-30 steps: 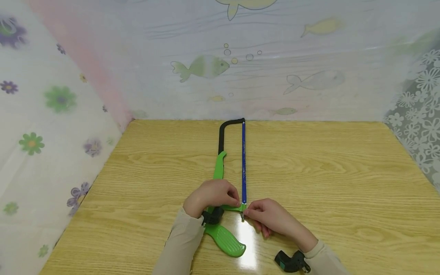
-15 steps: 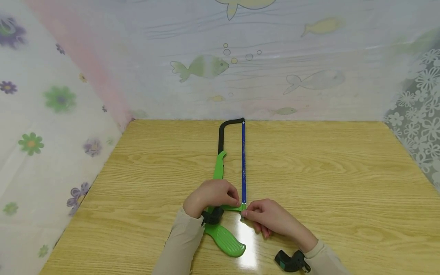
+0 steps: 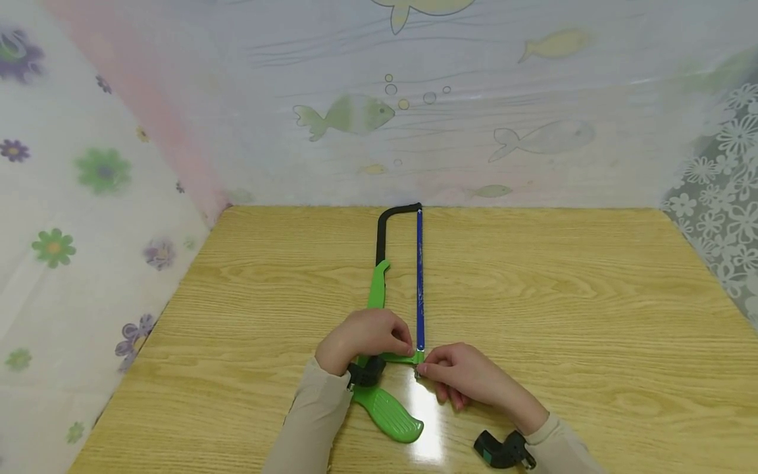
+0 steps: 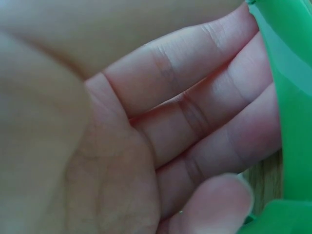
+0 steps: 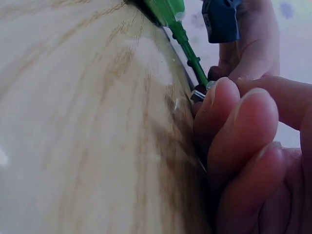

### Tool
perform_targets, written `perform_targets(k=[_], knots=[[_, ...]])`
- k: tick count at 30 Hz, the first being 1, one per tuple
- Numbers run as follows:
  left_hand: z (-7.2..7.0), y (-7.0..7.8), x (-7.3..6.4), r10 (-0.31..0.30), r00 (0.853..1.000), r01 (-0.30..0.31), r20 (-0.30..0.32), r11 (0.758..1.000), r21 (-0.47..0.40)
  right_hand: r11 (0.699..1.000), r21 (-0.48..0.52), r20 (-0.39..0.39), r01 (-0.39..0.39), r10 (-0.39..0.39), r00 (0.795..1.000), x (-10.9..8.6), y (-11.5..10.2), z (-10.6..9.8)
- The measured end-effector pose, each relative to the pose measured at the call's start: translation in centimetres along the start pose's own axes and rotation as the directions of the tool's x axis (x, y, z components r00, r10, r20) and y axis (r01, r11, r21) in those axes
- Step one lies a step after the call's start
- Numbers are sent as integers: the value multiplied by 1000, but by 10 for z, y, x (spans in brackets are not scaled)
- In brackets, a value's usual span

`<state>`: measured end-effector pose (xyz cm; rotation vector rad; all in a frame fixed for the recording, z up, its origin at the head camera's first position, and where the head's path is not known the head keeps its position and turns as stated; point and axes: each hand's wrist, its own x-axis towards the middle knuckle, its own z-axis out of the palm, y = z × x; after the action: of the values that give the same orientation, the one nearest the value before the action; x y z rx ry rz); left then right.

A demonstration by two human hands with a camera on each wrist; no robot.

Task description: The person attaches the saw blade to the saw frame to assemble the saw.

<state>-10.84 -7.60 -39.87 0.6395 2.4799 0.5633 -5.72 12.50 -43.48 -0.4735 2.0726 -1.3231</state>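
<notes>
A hacksaw lies flat on the table, with a black front frame [image 3: 381, 237], a green handle [image 3: 391, 416] and a blue blade [image 3: 420, 283] running along its right side. My left hand [image 3: 370, 334] holds the green lower arm of the frame, fingertips close to the blade's near end. In the left wrist view, its curled fingers [image 4: 209, 73] meet the green frame [image 4: 297, 112]. My right hand [image 3: 468, 372] pinches the small metal wing nut [image 3: 418, 374] below the blade's near end. The right wrist view shows the wing nut [image 5: 197, 95] mostly hidden behind fingertips.
The wood-grain table [image 3: 562, 296] extends around the saw. Behind it hangs a sheet printed with fish [image 3: 361, 115], and a flowered sheet [image 3: 106, 263] borders the left side. Black wrist cameras [image 3: 503, 450] are strapped at both cuffs.
The wing nut has turned slightly between my right thumb and fingers, and the right thumb has shifted a little to the left. My left hand and the saw stay in place.
</notes>
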Motion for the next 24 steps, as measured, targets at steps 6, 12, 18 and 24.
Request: perform_targets(k=[6, 12, 18, 24], knots=[[1, -1, 0, 1, 1000, -1, -3, 1000, 7, 1000, 15, -11, -3, 4, 1000, -1, 0, 0], [1, 0, -1, -4, 1000, 4, -5, 1000, 11, 1000, 16, -17, 10, -9, 1000, -1, 2, 0], [0, 1, -1, -4, 1000, 4, -4, 1000, -2, 999, 32, -16, 8, -8, 1000, 0, 3, 0], [0, 1, -1, 3, 1000, -3, -5, 1000, -10, 1000, 26, -21, 5, -4, 1000, -1, 2, 0]])
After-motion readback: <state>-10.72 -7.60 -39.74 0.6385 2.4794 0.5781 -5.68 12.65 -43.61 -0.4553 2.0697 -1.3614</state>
